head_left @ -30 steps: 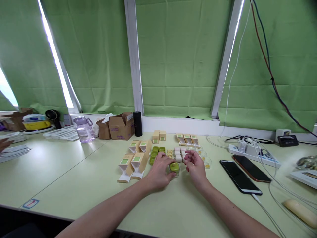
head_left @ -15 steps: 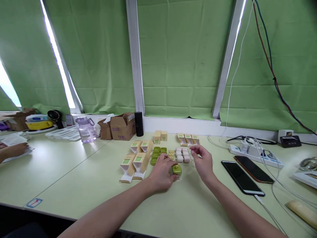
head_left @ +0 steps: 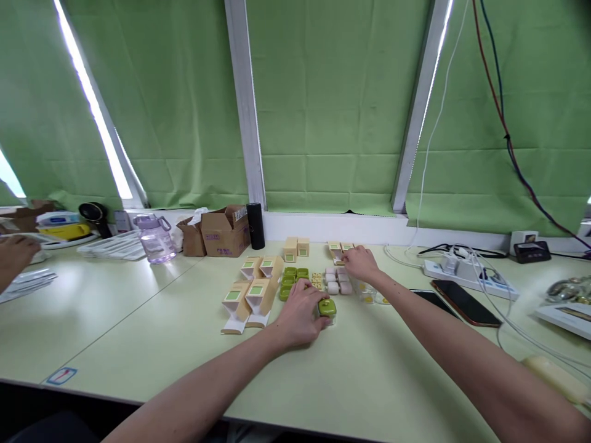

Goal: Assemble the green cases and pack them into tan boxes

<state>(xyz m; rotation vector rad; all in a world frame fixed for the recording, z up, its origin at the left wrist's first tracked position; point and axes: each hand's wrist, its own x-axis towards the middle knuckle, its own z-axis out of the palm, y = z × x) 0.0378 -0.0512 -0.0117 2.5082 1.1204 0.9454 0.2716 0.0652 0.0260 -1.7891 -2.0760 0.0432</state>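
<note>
Cartons [head_left: 340, 251] at the back of the table now have the right hand [head_left: 360, 263] over their right end; half a second ago that hand hung nearer, beside the pale pink blocks [head_left: 338, 280]. Its fingers reach down to the cartons, hiding part of the row, and whether they have gripped one I cannot tell. The forearm, stretched farther forward, now crosses in front of the white-edged phone [head_left: 434, 299], which lay wholly in view before.

The left hand [head_left: 301, 317] has hardly changed: thumb and fingers are closed around the left side of the green lidded piece [head_left: 327, 308], which sits upright on the table with something clear around its base. Just beyond lie the green tubs [head_left: 290, 280] and small yellow pieces [head_left: 316, 280] — in place as earlier — with the larger open cartons [head_left: 258, 292] to their left. Clear covers [head_left: 367, 292] with yellow spots, mostly behind the right hand before, now show below its wrist. At the far left, a co-worker's hand [head_left: 18, 249] appears higher than it did.
</note>
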